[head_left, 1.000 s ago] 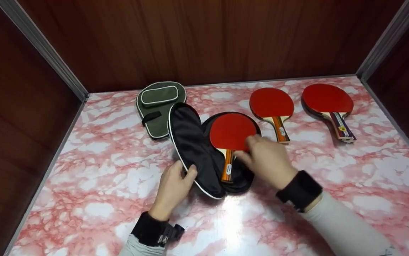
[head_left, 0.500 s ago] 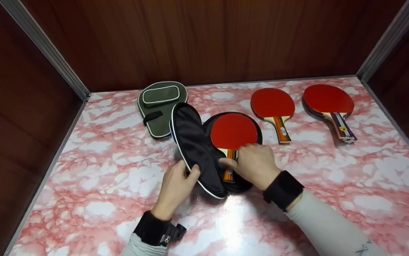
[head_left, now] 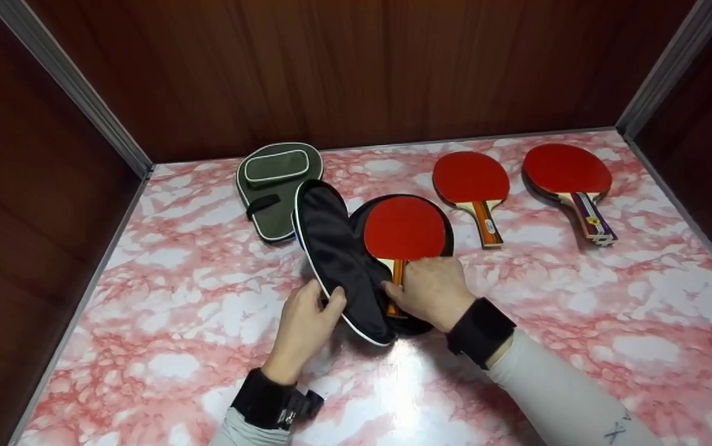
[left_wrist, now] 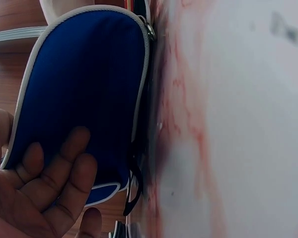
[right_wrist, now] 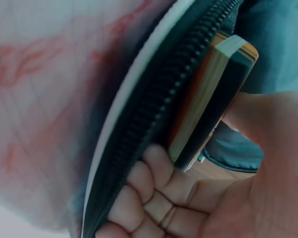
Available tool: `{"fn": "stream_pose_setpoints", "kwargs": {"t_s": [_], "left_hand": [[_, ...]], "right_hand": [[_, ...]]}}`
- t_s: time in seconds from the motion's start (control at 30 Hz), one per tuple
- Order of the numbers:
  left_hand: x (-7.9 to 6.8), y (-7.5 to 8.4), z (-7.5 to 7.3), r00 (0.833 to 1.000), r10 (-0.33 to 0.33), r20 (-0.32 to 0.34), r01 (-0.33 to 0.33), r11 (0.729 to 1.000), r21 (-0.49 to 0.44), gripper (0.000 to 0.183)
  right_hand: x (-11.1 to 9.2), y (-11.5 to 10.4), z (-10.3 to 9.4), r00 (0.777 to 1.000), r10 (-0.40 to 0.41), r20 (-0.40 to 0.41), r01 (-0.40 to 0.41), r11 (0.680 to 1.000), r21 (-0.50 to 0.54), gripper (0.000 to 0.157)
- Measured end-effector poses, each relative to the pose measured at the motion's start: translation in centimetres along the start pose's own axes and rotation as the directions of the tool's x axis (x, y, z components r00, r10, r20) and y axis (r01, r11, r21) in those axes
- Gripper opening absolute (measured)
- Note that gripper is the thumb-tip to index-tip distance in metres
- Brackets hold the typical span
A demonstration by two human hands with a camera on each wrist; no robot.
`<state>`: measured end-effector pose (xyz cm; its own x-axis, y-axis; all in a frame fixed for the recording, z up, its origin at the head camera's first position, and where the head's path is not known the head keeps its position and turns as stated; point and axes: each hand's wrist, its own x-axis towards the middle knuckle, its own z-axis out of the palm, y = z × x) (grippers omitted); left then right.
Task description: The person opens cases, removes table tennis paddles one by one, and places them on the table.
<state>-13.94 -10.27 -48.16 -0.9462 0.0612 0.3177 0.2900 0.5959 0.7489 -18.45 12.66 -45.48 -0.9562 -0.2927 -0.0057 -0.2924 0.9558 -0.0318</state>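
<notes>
A blue paddle case (left_wrist: 89,74) with white piping lies unzipped, its black lining (head_left: 331,238) facing up in the head view. My left hand (head_left: 306,319) holds the raised flap by its edge, thumb on the lining and fingers against the blue outside. A red table tennis paddle (head_left: 404,229) rests in the other half of the case, handle towards me. Over that handle, my right hand (head_left: 436,288) pinches it between thumb and curled fingers. The right wrist view shows the handle's butt end (right_wrist: 208,99) beside the zip (right_wrist: 174,84).
Behind the flap lies a green paddle case (head_left: 281,198) with a small pocket. Two more red paddles, one nearer (head_left: 472,179) and one further right (head_left: 567,170), lie at the back right. Brown wood-look panels (head_left: 356,74) enclose the marbled table (head_left: 170,316) behind and at both sides.
My right hand has moved left and down from the paddle's blade edge onto its handle and taken hold there. The left hand keeps its grip on the flap.
</notes>
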Motion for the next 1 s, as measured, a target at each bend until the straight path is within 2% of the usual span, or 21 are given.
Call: {"fn": "stream_pose_setpoints", "kwargs": {"t_s": [0.17, 0.27, 0.47, 0.63, 1.0], "left_hand": [[0.0, 0.0, 0.0, 1.000, 0.006, 0.004, -0.006, 1.000, 0.003, 0.016], [0.0, 0.1, 0.0, 1.000, 0.009, 0.002, -0.009, 1.000, 0.009, 0.016], [0.0, 0.1, 0.1, 1.000, 0.010, 0.003, -0.010, 1.000, 0.006, 0.018], [-0.1, 0.2, 0.1, 1.000, 0.017, 0.003, -0.017, 1.000, 0.003, 0.018], [-0.2, 0.4, 0.1, 0.999, 0.035, -0.010, -0.035, 0.999, 0.014, 0.019]], "right_hand": [[0.2, -0.2, -0.3, 0.995, 0.004, 0.103, -0.001, 1.000, -0.030, 0.067], [0.2, -0.1, -0.4, 0.991, -0.005, 0.137, 0.010, 0.999, -0.037, 0.067], [-0.2, 0.1, -0.4, 0.995, -0.044, 0.092, 0.045, 0.999, -0.012, 0.057], [-0.4, 0.5, -0.4, 0.995, -0.076, 0.061, 0.075, 0.997, 0.012, 0.055], [-1.0, 1.8, 0.0, 0.999, -0.041, 0.010, 0.039, 0.990, 0.137, 0.055]]}}
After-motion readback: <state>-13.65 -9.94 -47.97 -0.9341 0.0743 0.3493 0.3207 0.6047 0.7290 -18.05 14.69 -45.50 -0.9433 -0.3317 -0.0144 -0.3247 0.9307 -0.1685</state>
